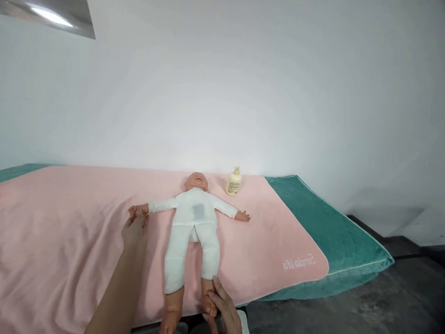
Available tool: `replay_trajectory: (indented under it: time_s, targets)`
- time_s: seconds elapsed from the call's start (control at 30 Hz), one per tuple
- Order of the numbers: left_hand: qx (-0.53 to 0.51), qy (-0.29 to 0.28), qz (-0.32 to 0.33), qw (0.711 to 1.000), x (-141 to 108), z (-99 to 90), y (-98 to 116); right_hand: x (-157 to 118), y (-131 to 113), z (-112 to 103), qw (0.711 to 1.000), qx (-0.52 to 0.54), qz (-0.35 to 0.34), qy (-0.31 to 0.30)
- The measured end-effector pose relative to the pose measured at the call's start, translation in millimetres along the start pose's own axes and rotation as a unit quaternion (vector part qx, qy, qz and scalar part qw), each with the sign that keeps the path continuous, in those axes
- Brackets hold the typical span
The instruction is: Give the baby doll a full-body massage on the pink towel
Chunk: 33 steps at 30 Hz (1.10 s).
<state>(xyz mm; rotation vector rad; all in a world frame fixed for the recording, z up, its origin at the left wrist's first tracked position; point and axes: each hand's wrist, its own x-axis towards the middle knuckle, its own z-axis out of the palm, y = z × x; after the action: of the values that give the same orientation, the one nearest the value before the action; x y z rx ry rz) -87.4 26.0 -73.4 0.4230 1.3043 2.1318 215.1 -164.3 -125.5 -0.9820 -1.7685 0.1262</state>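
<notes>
A baby doll (pixel 194 218) with a white cloth body lies on its back on a pink blanket (pixel 271 250), arms spread and legs toward me. My left hand (pixel 135 229) is closed around the doll's hand at the left, its arm stretched out sideways. Near the front edge, my right hand (pixel 224 304) grips the doll's foot (pixel 208 301) on the right side, thumb and fingers on either side of it. The doll's other foot (pixel 171 315) lies free at the bottom of the view. A grey patch marks the doll's chest.
Beyond the doll's head, to the right, stands a cream pump bottle (pixel 234 182). The blanket covers a green mattress cover (pixel 313 222), which shows at the right. A white wall (pixel 243 83) rises behind, and dark floor (pixel 330 311) lies at the lower right.
</notes>
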Motion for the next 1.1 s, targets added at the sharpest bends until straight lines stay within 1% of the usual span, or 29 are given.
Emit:
replay_trajectory:
  time_s: [0.1,0.2,0.3,0.37,0.53,0.63,0.7,0.77,0.87,0.93,1.03,1.1]
  targets:
    - [-0.014,0.009,0.010,1.000,-8.5,4.2,3.3,0.6,2.8,-0.1,1.000,0.006,-0.019,-0.007]
    - [-0.002,0.019,0.033,0.999,-16.6,9.2,9.7,4.3,6.1,-1.2,0.999,0.016,-0.037,-0.018]
    - [0.025,0.024,0.063,0.997,-26.3,16.8,18.6,15.3,6.5,-2.2,0.999,0.037,-0.026,-0.027]
    - [0.040,0.011,0.086,0.995,-35.8,24.4,25.0,28.6,5.5,-2.2,0.998,0.057,-0.011,-0.030]
    - [0.066,-0.080,0.123,0.987,-69.4,45.1,36.2,77.6,3.0,1.5,0.995,0.098,0.028,-0.001]
    - [0.111,-0.130,0.120,0.978,-86.3,49.0,37.2,108.5,0.3,3.8,0.993,0.113,0.045,-0.010]
    - [0.174,-0.176,0.131,0.960,-91.6,47.2,35.8,125.4,-1.4,4.7,0.992,0.116,0.050,-0.012]
    - [0.236,-0.224,0.170,0.930,-92.1,43.9,33.4,137.8,-2.1,5.1,0.991,0.119,0.052,-0.016]
    - [0.266,-0.281,0.247,0.888,-87.5,39.5,29.7,147.5,-1.5,5.4,0.990,0.128,0.061,-0.024]
    - [0.268,-0.308,0.268,0.872,-84.3,37.8,27.8,148.5,-0.8,5.2,0.988,0.134,0.067,-0.028]
    - [0.270,-0.317,0.264,0.870,-82.5,36.3,26.8,144.1,-1.2,4.1,0.987,0.144,0.068,-0.033]
    - [0.272,-0.301,0.252,0.879,-83.0,35.1,27.8,138.4,-2.5,2.4,0.986,0.148,0.069,-0.035]
